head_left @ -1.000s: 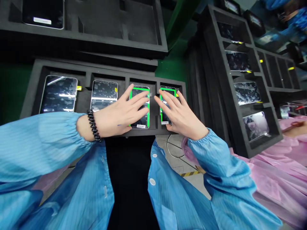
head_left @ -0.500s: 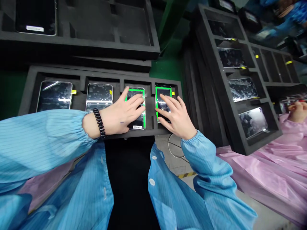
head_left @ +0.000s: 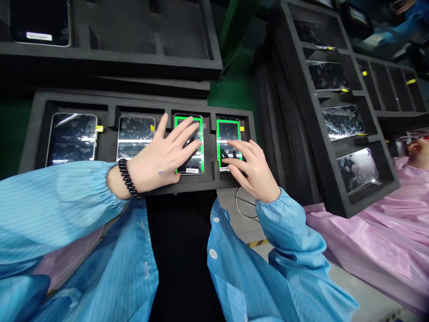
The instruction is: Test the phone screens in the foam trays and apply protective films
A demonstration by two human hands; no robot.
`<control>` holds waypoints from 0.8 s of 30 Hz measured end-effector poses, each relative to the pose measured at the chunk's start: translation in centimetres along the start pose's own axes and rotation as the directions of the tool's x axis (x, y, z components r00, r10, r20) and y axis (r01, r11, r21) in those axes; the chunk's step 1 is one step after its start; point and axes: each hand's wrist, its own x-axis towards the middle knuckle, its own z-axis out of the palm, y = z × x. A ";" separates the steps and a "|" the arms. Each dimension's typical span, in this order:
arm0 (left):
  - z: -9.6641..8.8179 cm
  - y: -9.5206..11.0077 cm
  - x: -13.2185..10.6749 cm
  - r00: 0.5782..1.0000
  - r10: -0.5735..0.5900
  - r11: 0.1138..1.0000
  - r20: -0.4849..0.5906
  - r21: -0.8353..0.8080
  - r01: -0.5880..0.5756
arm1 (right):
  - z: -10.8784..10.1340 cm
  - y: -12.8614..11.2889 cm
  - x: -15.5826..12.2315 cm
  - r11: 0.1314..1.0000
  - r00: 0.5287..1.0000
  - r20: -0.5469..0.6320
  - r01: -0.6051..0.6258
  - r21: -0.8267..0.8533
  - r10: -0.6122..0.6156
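A black foam tray [head_left: 110,100] in front of me holds several phones side by side in slots. My left hand [head_left: 161,154], with a black coil band at the wrist, lies open with fingers spread over the third phone [head_left: 196,154], whose screen has a green border. My right hand [head_left: 251,165] is open too, its fingertips resting on the lower part of the fourth phone [head_left: 228,132], also green-bordered. The two phones further left, one [head_left: 72,138] and the other [head_left: 136,136], lie untouched with yellow tabs at their corners.
Another foam tray [head_left: 134,53] sits above with one dark phone [head_left: 39,20] at its left. A stack of foam trays [head_left: 338,116] with several phones stands at the right. A person in a pink gown [head_left: 378,237] works at the right; green table surface [head_left: 237,89] shows between trays.
Both hands have drawn back slightly toward me over the two green-bordered phones, uncovering more of their screens. The left fingers have spread wider. The view has shifted a little.
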 end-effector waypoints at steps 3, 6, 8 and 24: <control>0.2 -0.1 -1.0 0.995 0.091 0.996 -0.040 -0.022 -0.092 | -0.2 0.2 -0.4 1.000 1.000 0.001 -0.019 0.001 0.019; 1.1 0.2 -1.7 0.991 0.137 0.990 0.005 -0.045 -0.136 | -0.1 0.0 -0.7 1.000 1.000 -0.008 0.003 -0.004 -0.003; 2.0 0.5 -1.8 0.989 0.150 0.986 0.014 -0.069 -0.149 | 0.1 -0.1 -0.7 0.999 0.999 -0.008 0.041 -0.013 -0.041; 2.6 1.2 -3.7 0.982 0.164 0.983 -0.088 -0.070 -0.171 | 0.9 0.6 -2.2 0.987 0.988 -0.026 0.153 -0.055 -0.154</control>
